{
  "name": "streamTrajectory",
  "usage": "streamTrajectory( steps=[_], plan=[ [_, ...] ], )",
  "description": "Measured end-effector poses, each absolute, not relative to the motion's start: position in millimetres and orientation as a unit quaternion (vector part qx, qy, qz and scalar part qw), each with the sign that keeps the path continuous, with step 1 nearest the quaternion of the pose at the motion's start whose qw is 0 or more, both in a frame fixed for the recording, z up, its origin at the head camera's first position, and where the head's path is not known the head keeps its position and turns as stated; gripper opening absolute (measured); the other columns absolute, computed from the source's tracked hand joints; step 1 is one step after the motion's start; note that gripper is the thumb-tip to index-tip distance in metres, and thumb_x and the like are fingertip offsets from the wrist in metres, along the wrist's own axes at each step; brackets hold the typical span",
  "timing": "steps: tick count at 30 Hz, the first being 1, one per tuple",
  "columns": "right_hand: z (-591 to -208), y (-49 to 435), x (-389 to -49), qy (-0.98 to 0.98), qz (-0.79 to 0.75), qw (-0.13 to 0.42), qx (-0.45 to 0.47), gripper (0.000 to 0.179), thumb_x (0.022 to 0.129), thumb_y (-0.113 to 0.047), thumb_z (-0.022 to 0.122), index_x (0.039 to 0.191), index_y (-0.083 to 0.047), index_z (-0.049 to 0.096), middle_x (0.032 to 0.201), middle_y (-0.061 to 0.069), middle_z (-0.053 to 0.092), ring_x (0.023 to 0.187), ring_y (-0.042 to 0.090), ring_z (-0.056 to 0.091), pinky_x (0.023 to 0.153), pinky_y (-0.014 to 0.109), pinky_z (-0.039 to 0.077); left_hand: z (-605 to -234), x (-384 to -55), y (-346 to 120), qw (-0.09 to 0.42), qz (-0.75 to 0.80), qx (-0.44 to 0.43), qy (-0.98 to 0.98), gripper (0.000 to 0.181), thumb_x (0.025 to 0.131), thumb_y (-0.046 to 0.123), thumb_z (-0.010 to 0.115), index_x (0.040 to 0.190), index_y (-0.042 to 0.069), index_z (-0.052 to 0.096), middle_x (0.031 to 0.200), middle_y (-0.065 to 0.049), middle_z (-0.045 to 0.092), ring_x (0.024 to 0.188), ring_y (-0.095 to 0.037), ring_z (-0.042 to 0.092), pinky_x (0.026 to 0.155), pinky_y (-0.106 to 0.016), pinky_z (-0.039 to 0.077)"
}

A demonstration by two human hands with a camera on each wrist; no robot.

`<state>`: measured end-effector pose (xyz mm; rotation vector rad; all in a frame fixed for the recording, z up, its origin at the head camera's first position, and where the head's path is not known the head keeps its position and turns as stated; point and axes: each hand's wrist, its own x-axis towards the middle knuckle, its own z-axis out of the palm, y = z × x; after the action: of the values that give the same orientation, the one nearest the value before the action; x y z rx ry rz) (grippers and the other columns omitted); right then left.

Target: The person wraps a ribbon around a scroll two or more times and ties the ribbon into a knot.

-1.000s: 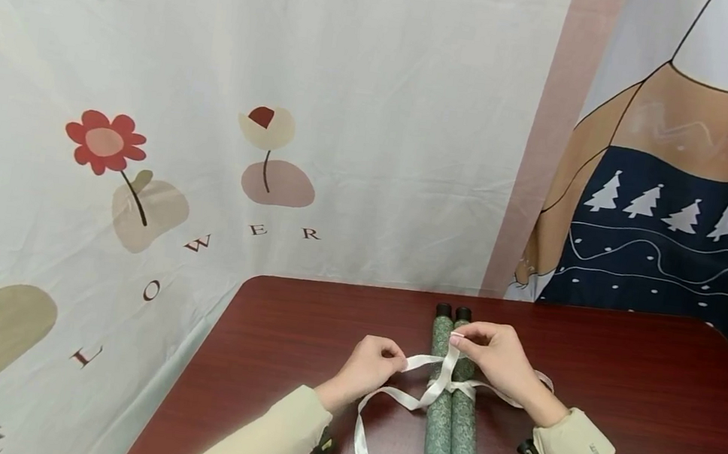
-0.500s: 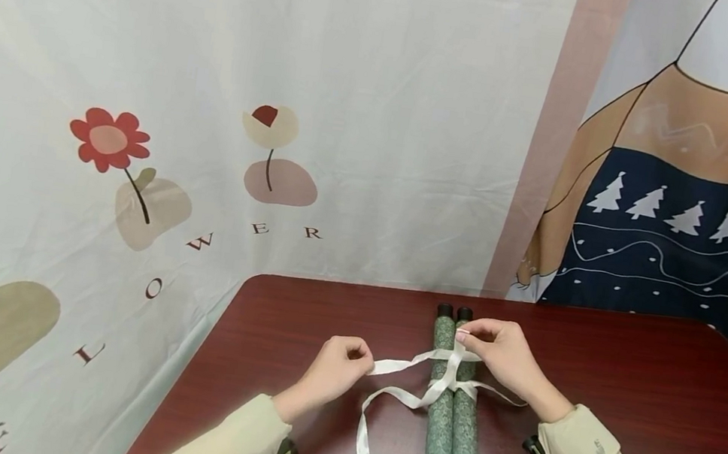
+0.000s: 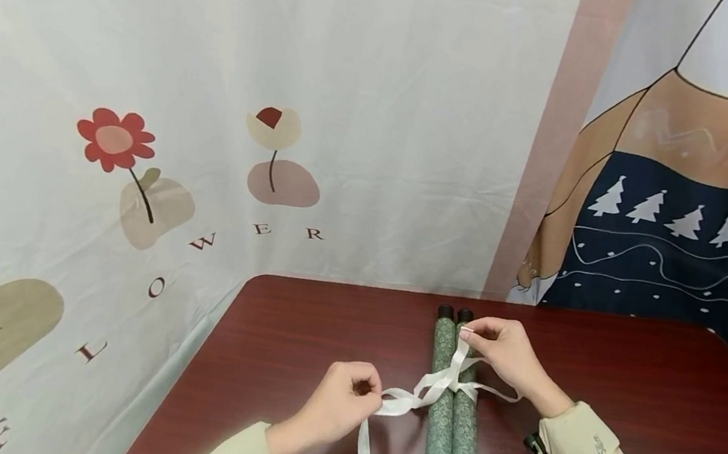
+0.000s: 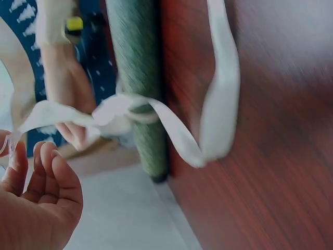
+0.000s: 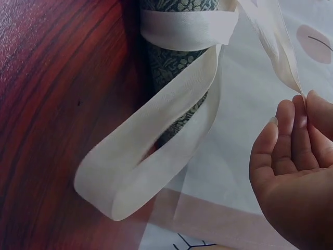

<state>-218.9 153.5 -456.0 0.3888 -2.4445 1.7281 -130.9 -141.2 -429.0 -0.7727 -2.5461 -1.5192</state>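
Two green patterned scrolls (image 3: 465, 451) with black end knobs lie side by side on the table, pointing away from me. A white ribbon (image 3: 459, 361) is wrapped and crossed around them. My right hand (image 3: 511, 357) pinches one ribbon end, raised above the scrolls' far part. Left of the scrolls, my left hand (image 3: 337, 399) pinches another stretch of the ribbon between thumb and fingertips, while a loose tail hangs below it. In the right wrist view a wide ribbon loop (image 5: 99, 179) stands out beside the wrapped band. The crossing itself is partly hidden by overlapping strands.
The dark red wooden table (image 3: 641, 412) spreads out on both sides of the scrolls. Behind its far edge hangs a printed cloth (image 3: 401, 148) with flowers and letters, and a darker printed part with white trees at the right.
My left hand first drew its ribbon strand left, then came down nearer me, bringing the strand across the scrolls toward the near side. The right hand stays almost in place, still pinching its end.
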Motion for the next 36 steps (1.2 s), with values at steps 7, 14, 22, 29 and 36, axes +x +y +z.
streamTrajectory(
  steps=[7,14,22,29,36],
  plan=[
    [-459.7,154.6,-222.1,-0.821,0.552,0.066,0.130,0.014,0.094,-0.009,0.078,0.101,0.003,0.079,0.090,0.006,0.077,0.075,0.010,0.063,0.065,0.025,0.052,-429.5,-100.4,-117.2,-0.008,-0.524,-0.340,-0.781,0.019,0.072,-0.010,0.063,0.071,0.008,0.069,0.072,0.001,0.065,0.073,0.002,0.056,0.066,-0.020,0.053],
    [-460.1,152.2,-223.4,-0.822,0.548,0.074,0.137,0.010,0.094,-0.010,0.079,0.098,-0.001,0.080,0.090,0.007,0.076,0.076,0.011,0.062,0.067,0.026,0.051,-431.5,-84.1,-84.7,0.003,-0.481,-0.487,-0.729,0.018,0.078,-0.012,0.069,0.081,0.006,0.070,0.078,-0.002,0.067,0.081,0.012,0.053,0.070,-0.014,0.055],
    [-458.3,150.8,-223.1,-0.828,0.540,0.072,0.133,0.009,0.093,-0.009,0.079,0.098,-0.001,0.080,0.089,0.006,0.076,0.076,0.012,0.061,0.068,0.026,0.051,-435.3,-82.8,-50.1,-0.033,-0.437,-0.543,-0.716,0.006,0.090,-0.003,0.077,0.092,0.002,0.075,0.086,-0.005,0.073,0.080,0.012,0.055,0.073,-0.007,0.051],
    [-459.1,150.2,-222.0,-0.821,0.549,0.065,0.139,0.010,0.093,-0.008,0.079,0.098,0.001,0.079,0.090,0.007,0.076,0.077,0.011,0.062,0.066,0.026,0.051,-451.7,-89.3,-24.9,-0.049,-0.382,-0.526,-0.758,0.008,0.095,0.005,0.074,0.099,0.004,0.081,0.096,-0.002,0.080,0.080,0.022,0.046,0.074,-0.002,0.045],
    [-458.7,150.2,-218.8,-0.820,0.551,0.062,0.142,0.009,0.093,-0.009,0.080,0.096,-0.001,0.080,0.091,0.006,0.076,0.077,0.011,0.061,0.064,0.026,0.051,-460.1,-103.4,-12.9,0.037,-0.311,-0.557,-0.769,0.009,0.094,0.010,0.078,0.101,0.007,0.082,0.092,0.003,0.078,0.080,0.015,0.058,0.078,-0.001,0.042]
  ],
)
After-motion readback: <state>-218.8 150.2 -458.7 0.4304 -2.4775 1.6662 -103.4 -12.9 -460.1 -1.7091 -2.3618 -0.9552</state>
